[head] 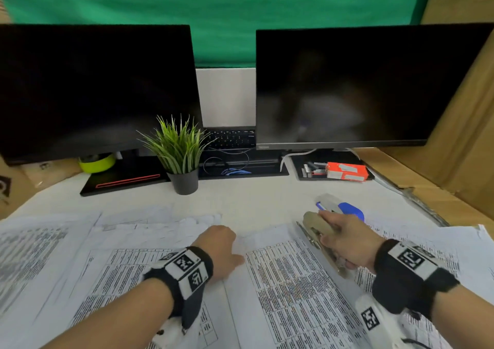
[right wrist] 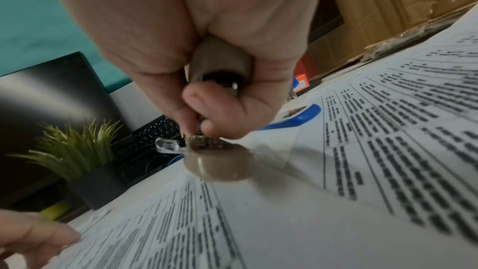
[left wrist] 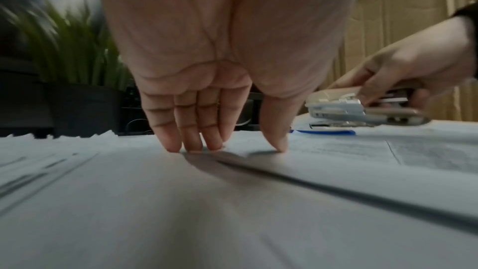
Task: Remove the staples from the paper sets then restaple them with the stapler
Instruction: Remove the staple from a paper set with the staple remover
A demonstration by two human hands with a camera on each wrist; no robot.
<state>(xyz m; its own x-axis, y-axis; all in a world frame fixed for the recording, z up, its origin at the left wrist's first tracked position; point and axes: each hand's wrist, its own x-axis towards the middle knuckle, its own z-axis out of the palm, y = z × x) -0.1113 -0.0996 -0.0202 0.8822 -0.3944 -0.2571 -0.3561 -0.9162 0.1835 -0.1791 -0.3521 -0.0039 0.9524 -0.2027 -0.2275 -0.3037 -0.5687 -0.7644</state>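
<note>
Left hand (head: 219, 249) is down flat-ish near the middle of the desk, fingers (left wrist: 191, 130) straight and together, tips pressing the surface, thumb set apart beside them. Right hand (head: 347, 244) sits toward the desk's right side, lifted a little — fingers curled around the beige stapler (head: 318, 231), thumb underneath, index laid along its top. Both forearms reach in from the near edge — each wrist wears a black band with white marker blocks.
</note>
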